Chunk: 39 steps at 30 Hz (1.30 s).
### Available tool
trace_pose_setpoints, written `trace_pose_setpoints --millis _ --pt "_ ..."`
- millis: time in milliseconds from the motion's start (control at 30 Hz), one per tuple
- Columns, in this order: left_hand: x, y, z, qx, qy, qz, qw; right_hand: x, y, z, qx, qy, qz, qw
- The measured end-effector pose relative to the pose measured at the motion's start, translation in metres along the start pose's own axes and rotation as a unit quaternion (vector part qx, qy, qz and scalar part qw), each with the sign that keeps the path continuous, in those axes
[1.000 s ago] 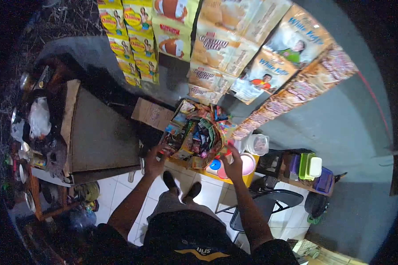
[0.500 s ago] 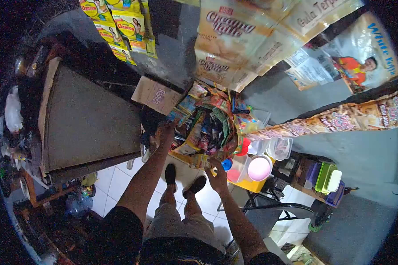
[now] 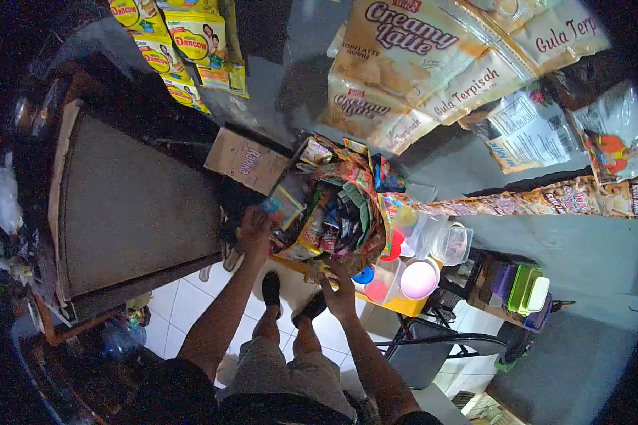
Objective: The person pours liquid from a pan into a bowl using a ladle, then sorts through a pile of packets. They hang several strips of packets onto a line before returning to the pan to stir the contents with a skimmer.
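A box (image 3: 365,244) crammed with several colourful snack and drink sachets stands on a yellow stand in front of me. My left hand (image 3: 255,230) reaches to the box's left side, its fingers closed on a blue and yellow sachet (image 3: 283,205). At the box's near edge, my right hand (image 3: 342,289) rests against small packets (image 3: 319,268) that hang over the rim. Its fingers are curled; I cannot tell whether they grip anything. My feet in dark shoes (image 3: 271,287) stand on the tiled floor below.
Strips of Dancow sachets (image 3: 184,42) and Creamy Latte packets (image 3: 404,42) hang overhead. A grey-topped counter (image 3: 135,205) lies to the left, with a cardboard box (image 3: 244,159) behind it. Plastic tubs with a pink lid (image 3: 418,278), green containers (image 3: 524,287) and a black chair (image 3: 432,347) stand to the right.
My view has moved closer to the hanging packets. My left hand shifted along the box's left side and closed on a sachet. My right hand drew back from the tubs to the box's near edge.
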State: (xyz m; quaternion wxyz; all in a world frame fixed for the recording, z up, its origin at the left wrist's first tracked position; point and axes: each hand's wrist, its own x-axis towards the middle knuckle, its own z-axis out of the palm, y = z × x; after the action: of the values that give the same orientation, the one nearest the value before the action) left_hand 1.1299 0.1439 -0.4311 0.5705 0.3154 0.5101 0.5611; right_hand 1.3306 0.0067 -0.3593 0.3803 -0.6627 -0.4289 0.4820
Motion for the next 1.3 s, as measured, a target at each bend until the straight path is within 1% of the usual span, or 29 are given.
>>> trace_pose_setpoints --millis 33,67,100,133,167,200,233,267,333,367,433,467,533,567,633,667,733,767,833,867,933,967,1033,1100,1167,1200,1233,1267,1300 --pt "-0.022 0.022 0.004 -0.036 0.011 -0.065 0.997 0.004 -0.001 0.004 0.016 -0.008 -0.023 1.000" --pt "-0.043 0.043 0.011 -0.033 0.010 -0.066 0.997 0.008 -0.003 0.009 0.032 -0.015 -0.045 0.998" --pt "-0.062 0.062 0.019 -0.044 -0.005 -0.060 0.997 0.011 -0.019 0.011 0.007 -0.014 -0.078 0.997" --pt "-0.077 0.080 0.026 -0.054 -0.021 -0.054 0.997 0.013 -0.035 0.011 0.010 -0.013 -0.077 0.997" --pt "-0.087 0.096 0.032 -0.051 -0.022 -0.056 0.997 0.013 -0.051 0.011 0.013 -0.029 -0.115 0.993" --pt "-0.096 0.109 0.038 -0.055 -0.031 -0.107 0.992 0.015 -0.058 0.012 0.015 -0.044 -0.154 0.987" --pt "-0.101 0.115 0.040 -0.059 -0.041 -0.158 0.985 0.017 -0.056 0.012 0.046 -0.068 -0.169 0.982" --pt "-0.103 0.115 0.039 -0.058 -0.042 -0.159 0.985 0.016 -0.052 0.014 0.047 -0.067 -0.168 0.982" --pt "-0.104 0.113 0.039 -0.028 -0.050 -0.157 0.986 0.011 -0.042 0.016 -0.054 -0.068 -0.212 0.973" --pt "-0.104 0.113 0.041 -0.028 -0.050 -0.157 0.986 0.009 -0.037 0.017 -0.055 -0.067 -0.212 0.973" --pt "-0.105 0.114 0.048 -0.018 -0.044 -0.186 0.981 0.004 -0.024 0.020 0.019 -0.054 -0.111 0.992" --pt "-0.103 0.109 0.049 -0.019 -0.044 -0.186 0.981 0.004 -0.009 0.021 0.019 -0.054 -0.111 0.992" --pt "-0.099 0.099 0.051 0.086 -0.116 -0.094 0.985 0.006 0.017 0.021 0.058 -0.039 -0.083 0.994" --pt "-0.097 0.098 0.052 0.086 -0.116 -0.094 0.985 0.006 0.020 0.019 0.058 -0.039 -0.083 0.994" --pt "-0.085 0.106 0.062 0.080 -0.147 -0.148 0.975 0.010 -0.009 0.010 0.269 -0.049 -0.019 0.962" --pt "-0.076 0.110 0.064 0.080 -0.147 -0.148 0.975 0.010 -0.021 0.003 0.269 -0.048 -0.019 0.962" --pt "-0.054 0.116 0.062 0.284 -0.227 -0.240 0.900 0.010 -0.036 -0.011 0.248 0.015 0.063 0.967" --pt "-0.046 0.111 0.061 0.284 -0.227 -0.241 0.900 0.009 -0.017 -0.010 0.296 0.032 0.039 0.954" --pt "-0.029 0.086 0.055 0.351 -0.154 -0.109 0.917 0.008 -0.005 -0.015 0.314 0.037 0.067 0.946" --pt "-0.018 0.073 0.049 0.350 -0.157 -0.110 0.917 0.007 -0.001 -0.019 0.332 0.040 0.090 0.938" --pt "0.009 0.037 0.033 0.363 -0.149 0.038 0.919 0.003 -0.004 -0.025 0.328 0.046 0.096 0.939" --pt "0.031 0.009 0.026 0.362 -0.151 0.038 0.919 0.002 -0.007 -0.028 0.336 0.048 0.090 0.936" --pt "0.075 -0.041 0.021 0.228 -0.143 0.022 0.963 -0.001 -0.010 -0.031 0.344 0.052 0.085 0.934" --pt "0.088 0.002 0.066 0.442 -0.124 0.141 0.877 -0.002 -0.008 -0.032 0.385 0.064 0.117 0.913" --pt "0.126 -0.036 0.070 0.428 -0.095 0.169 0.883 -0.001 0.000 -0.032 0.381 0.066 0.120 0.914" --pt "0.137 -0.036 0.075 0.425 -0.098 0.167 0.884 -0.001 0.004 -0.032 0.377 0.065 0.123 0.916" --pt "0.146 -0.034 0.080 0.534 -0.150 0.239 0.797 -0.003 0.006 -0.031 0.375 0.070 0.123 0.916" --pt "0.155 -0.033 0.087 0.628 -0.196 0.306 0.688 -0.005 0.008 -0.031 0.376 0.074 0.110 0.917" --pt "0.169 -0.051 0.091 0.624 -0.199 0.306 0.691 -0.007 0.009 -0.031 0.378 0.079 0.096 0.917"
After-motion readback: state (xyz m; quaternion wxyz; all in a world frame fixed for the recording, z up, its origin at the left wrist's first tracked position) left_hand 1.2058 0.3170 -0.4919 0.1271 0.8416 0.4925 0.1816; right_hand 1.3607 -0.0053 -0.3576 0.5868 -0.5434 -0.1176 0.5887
